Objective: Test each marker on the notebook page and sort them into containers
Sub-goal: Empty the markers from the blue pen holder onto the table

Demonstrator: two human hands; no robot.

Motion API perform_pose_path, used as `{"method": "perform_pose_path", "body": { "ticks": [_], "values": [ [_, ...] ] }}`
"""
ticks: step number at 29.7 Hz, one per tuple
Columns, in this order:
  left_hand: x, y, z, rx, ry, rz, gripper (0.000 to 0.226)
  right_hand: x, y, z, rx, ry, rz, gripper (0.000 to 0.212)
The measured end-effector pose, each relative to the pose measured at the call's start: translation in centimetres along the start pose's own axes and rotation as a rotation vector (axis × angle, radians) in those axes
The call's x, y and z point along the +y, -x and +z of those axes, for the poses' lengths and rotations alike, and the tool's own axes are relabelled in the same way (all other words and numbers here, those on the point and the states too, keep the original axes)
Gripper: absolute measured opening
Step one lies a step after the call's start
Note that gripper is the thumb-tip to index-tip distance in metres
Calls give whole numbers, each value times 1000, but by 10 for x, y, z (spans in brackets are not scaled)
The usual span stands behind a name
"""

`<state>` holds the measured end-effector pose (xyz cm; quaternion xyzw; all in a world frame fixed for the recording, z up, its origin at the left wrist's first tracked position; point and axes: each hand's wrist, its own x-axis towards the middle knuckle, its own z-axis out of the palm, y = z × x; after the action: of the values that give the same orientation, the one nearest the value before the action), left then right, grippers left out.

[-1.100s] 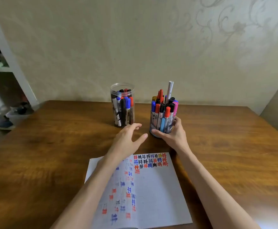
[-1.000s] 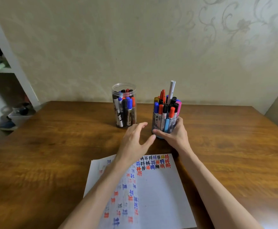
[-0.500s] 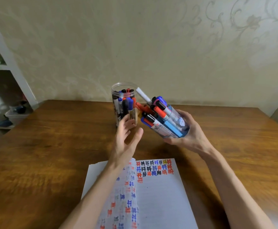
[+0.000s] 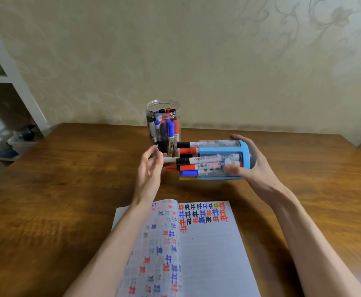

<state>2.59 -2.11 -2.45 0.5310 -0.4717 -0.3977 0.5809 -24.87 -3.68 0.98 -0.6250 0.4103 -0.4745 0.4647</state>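
Note:
My right hand (image 4: 253, 166) grips a blue-framed clear marker holder (image 4: 222, 160), tipped on its side above the table, with its mouth facing left. Several markers (image 4: 189, 161) with black, red, blue and yellow caps stick out of the mouth. My left hand (image 4: 150, 168) is held open at that mouth, its fingertips at a white marker (image 4: 171, 160) that pokes out. Behind it stands a clear jar (image 4: 163, 127) with several markers inside. The open notebook (image 4: 209, 249) lies at the near edge, with coloured marks along the top of its right page.
The wooden table (image 4: 57, 206) runs to a patterned wall at the back. At the far left a white shelf unit (image 4: 10, 67) holds small items, and a box (image 4: 22, 142) sits on the floor beneath it.
My right hand has lifted the holder off the table and tipped it from upright to lying sideways. My left hand has risen to its mouth.

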Motion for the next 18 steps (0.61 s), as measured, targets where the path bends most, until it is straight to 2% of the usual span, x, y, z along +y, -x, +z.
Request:
{"method": "perform_pose_path", "body": {
  "ticks": [4,8,13,15,18],
  "values": [
    [6,2,1,-66,-79,39,69,-14,-9,12,58,-10,0,98],
    [9,3,-1,-135,-115,63,70,-23,-18,27,62,40,-46,92],
    [0,0,-8,-161,-163,102,107,-23,-24,43,117,35,-96,84],
    [-2,0,-10,-148,-148,97,98,-23,-25,44,145,19,-110,83],
    [-2,-2,-14,-70,-194,83,70,-23,-26,41,242,-24,-120,82]
  ]
}}
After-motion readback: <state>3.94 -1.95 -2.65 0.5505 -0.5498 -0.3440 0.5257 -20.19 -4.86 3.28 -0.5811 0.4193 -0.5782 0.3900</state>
